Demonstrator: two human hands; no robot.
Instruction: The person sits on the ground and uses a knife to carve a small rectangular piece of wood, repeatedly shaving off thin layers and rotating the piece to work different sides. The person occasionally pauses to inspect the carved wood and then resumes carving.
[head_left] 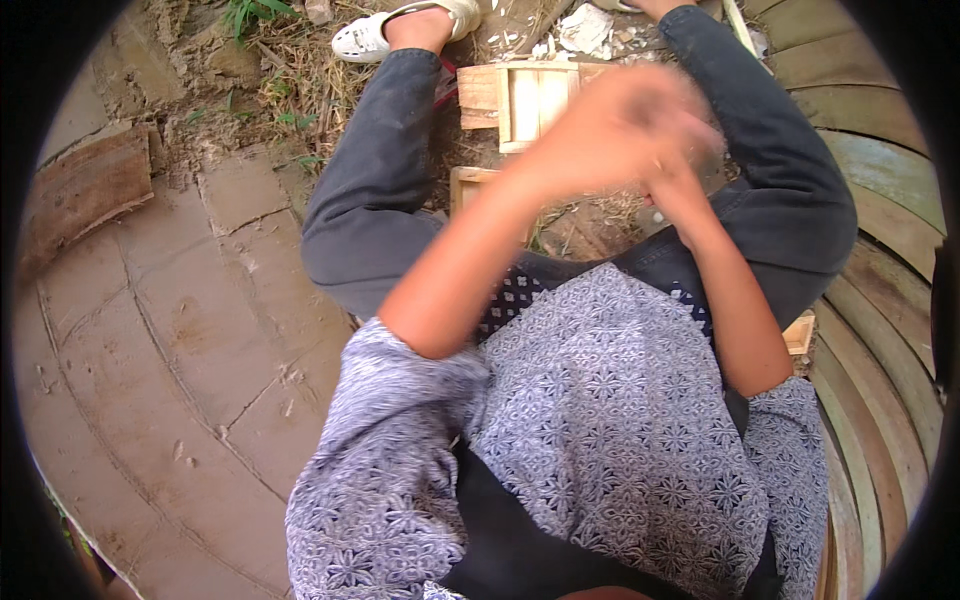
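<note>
My left hand (640, 125) reaches across to the right between my bent knees, smeared by motion. It overlaps my right hand (675, 180), which is bent at the wrist just below it. The fingers of both hands are blurred or hidden, and I cannot make out whether they hold anything. Beyond my left forearm lies a small shallow wooden box (537, 105) with a raised rim, on or against a flat wooden board (477, 98). The corner of another wooden frame (468, 180) shows nearer, partly behind that forearm.
Another small wooden box (798, 333) lies beside my right hip. White scraps (588, 32) and dry straw litter the ground ahead. Cracked paving (180, 350) spreads on the left, with a loose wooden plank (88, 192) on it. Curved slats (885, 290) run along the right.
</note>
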